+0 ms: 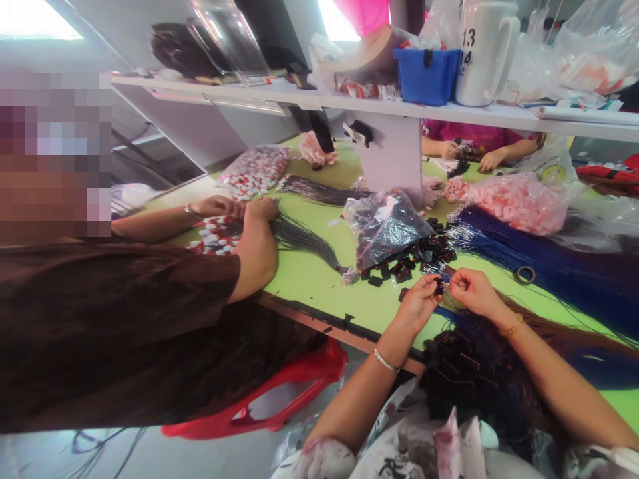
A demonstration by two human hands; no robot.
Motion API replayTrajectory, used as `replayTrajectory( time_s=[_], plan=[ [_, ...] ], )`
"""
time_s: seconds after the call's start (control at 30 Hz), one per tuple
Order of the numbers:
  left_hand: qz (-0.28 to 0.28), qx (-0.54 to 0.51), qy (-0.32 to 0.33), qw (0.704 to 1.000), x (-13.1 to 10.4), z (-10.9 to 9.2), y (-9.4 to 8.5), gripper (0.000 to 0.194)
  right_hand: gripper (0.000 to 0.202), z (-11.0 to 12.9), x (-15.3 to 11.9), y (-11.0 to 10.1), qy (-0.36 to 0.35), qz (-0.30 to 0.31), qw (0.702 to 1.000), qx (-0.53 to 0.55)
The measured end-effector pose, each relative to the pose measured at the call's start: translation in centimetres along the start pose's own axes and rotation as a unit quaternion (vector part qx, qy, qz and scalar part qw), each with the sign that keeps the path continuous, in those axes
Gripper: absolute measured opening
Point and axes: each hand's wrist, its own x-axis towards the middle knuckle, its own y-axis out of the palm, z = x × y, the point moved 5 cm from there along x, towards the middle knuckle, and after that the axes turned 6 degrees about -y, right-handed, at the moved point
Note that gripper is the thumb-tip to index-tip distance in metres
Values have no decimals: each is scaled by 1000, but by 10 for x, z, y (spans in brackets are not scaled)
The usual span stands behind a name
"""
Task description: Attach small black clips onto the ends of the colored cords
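- Below the white shelf (439, 114) spreads a green bench (309, 286), shared with a dark-sleeved co-worker (124, 326).
- The left grip (420, 301) is closed on a black connector (439, 287), near the bench's front edge.
- The right grip (466, 287) pinches just beside it, contents too small to tell.
- Bare green lies left of the connector pile (424, 256); blue wires (529, 266) crowd the right.

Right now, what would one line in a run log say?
left hand: holds black connector | right hand: beside it, fingers pinched | loose black connectors: piled beyond
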Motion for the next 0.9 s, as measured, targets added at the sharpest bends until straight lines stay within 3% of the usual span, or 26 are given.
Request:
replayTrajectory(
  time_s=[0.3, 0.53, 0.63, 0.9],
  plan=[
    [-5, 32, 26, 999, -2, -1, -3, 29, 9, 0, -1, 2, 3, -14, 1000, -20],
    [-52, 126, 62, 989, -6, 1, -1, 26, 11, 6, -3, 6, -34, 0, 998, -50],
    [-65, 116, 53, 990, -6, 3, -3, 26, 12, 10, -3, 6, -58, 28, 996, -60],
    [-104, 150, 68, 981, -5, 2, -6, 23, 13, 8, -6, 13, -37, 31, 995, -90]
  ],
)
